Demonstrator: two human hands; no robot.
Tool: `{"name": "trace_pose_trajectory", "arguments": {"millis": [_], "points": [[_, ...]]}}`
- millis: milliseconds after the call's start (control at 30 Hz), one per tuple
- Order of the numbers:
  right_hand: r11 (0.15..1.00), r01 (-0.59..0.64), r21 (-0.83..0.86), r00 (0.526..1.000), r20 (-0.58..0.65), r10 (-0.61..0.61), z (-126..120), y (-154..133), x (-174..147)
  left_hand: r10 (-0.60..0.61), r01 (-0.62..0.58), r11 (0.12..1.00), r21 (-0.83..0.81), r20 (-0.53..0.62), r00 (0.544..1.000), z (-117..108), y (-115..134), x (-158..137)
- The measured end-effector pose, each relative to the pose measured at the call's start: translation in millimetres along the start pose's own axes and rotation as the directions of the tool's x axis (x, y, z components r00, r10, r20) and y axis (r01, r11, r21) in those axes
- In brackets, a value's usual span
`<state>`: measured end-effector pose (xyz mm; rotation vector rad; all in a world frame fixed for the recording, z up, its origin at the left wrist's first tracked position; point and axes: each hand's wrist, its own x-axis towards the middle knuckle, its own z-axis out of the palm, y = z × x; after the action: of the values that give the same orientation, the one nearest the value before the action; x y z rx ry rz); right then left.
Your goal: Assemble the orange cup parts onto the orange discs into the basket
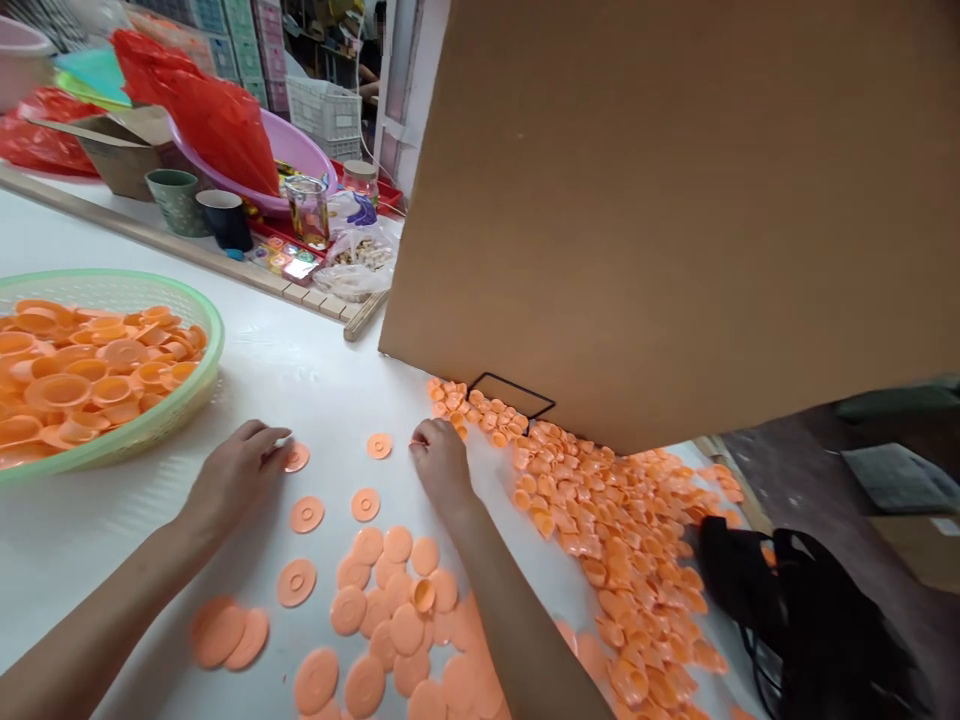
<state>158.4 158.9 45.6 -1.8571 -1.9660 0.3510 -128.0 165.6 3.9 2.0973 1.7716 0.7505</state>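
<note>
My left hand (244, 465) is at the left of the white table, its thumb and fingertips pinched at the edge of a flat orange plastic disc (298, 458). To its right, my right hand (442, 460) is closed with the fingertips pressed together; whatever it may hold is hidden. Between the hands lies a single orange disc (379, 446) with a raised ring, and another ringed disc (365, 504) is just below. Several flat discs (407, 629) overlap in a cluster nearer me, with one small orange cup (424, 595) on top.
Small orange cups (592, 500) form a large heap beyond my right forearm. A tall cardboard box (675, 200) rises behind them. At left stands a green basket (214, 345) full of orange pieces. Mugs (176, 205), a purple basin (300, 145) and bags sit beyond a wooden strip (172, 245).
</note>
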Motion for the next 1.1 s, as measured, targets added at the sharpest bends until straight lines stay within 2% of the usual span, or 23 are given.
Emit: {"name": "trace_pose_trajectory", "arguments": {"millis": [67, 133, 233, 333, 433, 500, 667, 833, 933, 1000, 1100], "points": [[0.992, 0.119, -0.031, 0.992, -0.04, -0.12, 1.2, -1.9, -23.7, 0.005, -0.004, 1.0, -0.007, 0.07, 0.998, -7.1, -5.9, -21.2], [0.981, 0.192, -0.037, 0.979, -0.057, -0.194, 1.4, 0.1, -52.9, 0.053, -0.048, 0.998, -0.034, 0.199, 0.978, -14.4, -11.8, -49.7], [0.991, 0.129, 0.035, 0.989, -0.078, -0.126, -3.1, 7.3, -92.3, 0.082, -0.064, 0.995, -0.071, 0.288, 0.954, -23.2, -13.1, -95.0], [0.995, 0.039, 0.09, 0.999, -0.002, -0.039, -8.9, 6.9, -110.5, 0.004, -0.005, 1.0, 0.004, 0.258, 0.966, -24.8, -1.0, -124.2], [0.998, 0.043, 0.04, 0.992, 0.12, -0.048, -9.7, -5.6, -109.4, -0.048, 0.032, 0.996, 0.087, 0.184, 0.982, -19.2, 14.9, -130.9], [0.999, 0.02, 0.045, 0.987, 0.157, -0.027, -7.8, -13.5, -104.6, -0.054, 0.039, 0.994, 0.103, 0.144, 0.988, -15.1, 23.4, -128.4], [0.921, -0.199, 0.334, 0.968, 0.213, 0.132, -1.4, -8.8, -93.7, -0.081, 0.073, 0.995, 0.063, 0.146, 0.986, -12.1, 38.0, -125.0], [0.97, -0.074, 0.231, 0.983, 0.18, 0.032, -0.2, -0.2, -92.1, -0.026, 0.032, 0.998, -0.059, 0.104, 0.994, -17.2, 34.2, -131.6], [0.961, -0.101, 0.256, 0.977, 0.207, 0.048, -3.8, 0.2, -92.7, -0.098, 0.104, 0.984, -0.143, 0.048, 0.994, -29.9, 16.6, -138.2], [0.951, -0.101, 0.293, 0.988, 0.145, 0.06, -6.8, 1.8, -92.6, -0.164, 0.164, 0.972, -0.168, 0.018, 0.986, -40.6, 4.8, -144.3], [0.978, 0.031, 0.204, 0.999, -0.04, -0.023, -8.1, 0.8, -94.7, -0.181, 0.185, 0.972, -0.144, 0.04, 0.983, -49.5, -2.2, -153.5]]}}
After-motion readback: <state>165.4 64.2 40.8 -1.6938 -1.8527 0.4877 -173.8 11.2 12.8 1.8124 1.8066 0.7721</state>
